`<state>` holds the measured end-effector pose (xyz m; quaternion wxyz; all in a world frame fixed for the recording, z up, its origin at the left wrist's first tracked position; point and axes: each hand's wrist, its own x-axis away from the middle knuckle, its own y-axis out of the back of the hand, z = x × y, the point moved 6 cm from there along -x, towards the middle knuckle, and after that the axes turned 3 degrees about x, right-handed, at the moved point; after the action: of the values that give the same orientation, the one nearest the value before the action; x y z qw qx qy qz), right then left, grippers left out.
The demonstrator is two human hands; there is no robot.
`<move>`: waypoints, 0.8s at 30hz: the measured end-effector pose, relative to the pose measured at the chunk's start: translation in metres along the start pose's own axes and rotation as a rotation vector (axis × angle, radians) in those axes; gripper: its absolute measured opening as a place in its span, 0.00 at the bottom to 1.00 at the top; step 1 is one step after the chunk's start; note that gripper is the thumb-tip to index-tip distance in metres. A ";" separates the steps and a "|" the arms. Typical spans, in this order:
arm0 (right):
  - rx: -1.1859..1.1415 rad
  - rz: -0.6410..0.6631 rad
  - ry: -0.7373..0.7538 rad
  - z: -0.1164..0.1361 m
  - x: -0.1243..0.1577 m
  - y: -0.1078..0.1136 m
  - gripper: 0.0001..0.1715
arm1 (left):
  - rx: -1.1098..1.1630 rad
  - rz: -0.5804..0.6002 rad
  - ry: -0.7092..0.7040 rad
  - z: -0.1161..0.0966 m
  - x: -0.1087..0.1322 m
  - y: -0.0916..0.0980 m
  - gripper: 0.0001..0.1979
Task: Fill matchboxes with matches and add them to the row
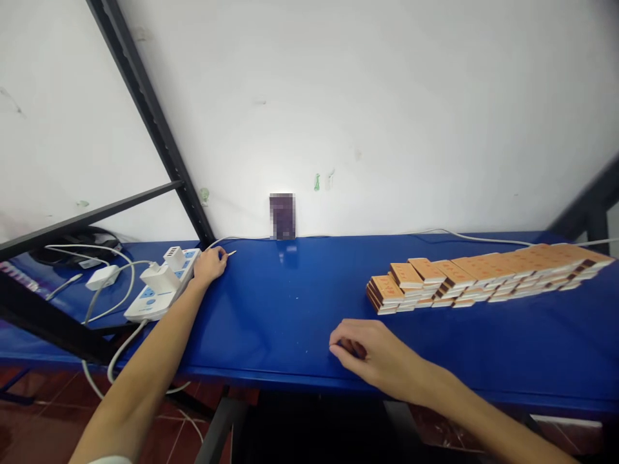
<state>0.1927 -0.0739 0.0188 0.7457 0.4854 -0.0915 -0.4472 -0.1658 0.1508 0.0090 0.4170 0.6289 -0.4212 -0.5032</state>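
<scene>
On the left, beside the white power strip, my left hand [211, 264] has its fingers pinched on a small thin white stick [231, 253] that points to the right. My right hand [367, 351] is over the front part of the blue table [290, 309], fingers curled with thumb and index tips together; whether anything is between them is too small to tell. Stacks of orange-topped little boxes [406, 274] with white and brown sides stand in a long row to the right, beyond my right hand.
A power strip [149, 303] with plugged-in chargers and looping white cables lies at the left by a black metal frame [145, 96]. A pixelated dark rectangle [283, 216] stands against the white wall. Another cable runs along the table's back edge.
</scene>
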 end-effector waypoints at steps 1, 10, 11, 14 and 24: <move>0.003 -0.002 0.007 0.004 0.003 0.014 0.08 | 0.010 -0.006 0.011 0.001 0.001 0.000 0.15; 0.677 0.195 -0.089 -0.053 -0.010 0.101 0.41 | 0.227 -0.140 0.064 0.001 0.010 0.015 0.18; 0.714 0.255 -0.126 -0.062 -0.014 0.098 0.41 | 0.263 -0.179 0.048 -0.002 0.012 0.019 0.20; 0.765 0.313 -0.176 -0.070 -0.022 0.092 0.32 | 0.382 -0.275 -0.040 -0.020 0.023 0.032 0.18; 0.407 0.062 -0.022 -0.003 -0.051 0.076 0.22 | 0.654 0.104 -0.636 -0.165 0.088 0.026 0.22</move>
<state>0.2085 -0.0237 0.0943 0.6445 0.6183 -0.2031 -0.4015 0.0054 0.0760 0.0332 0.0713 0.5198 -0.6959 -0.4904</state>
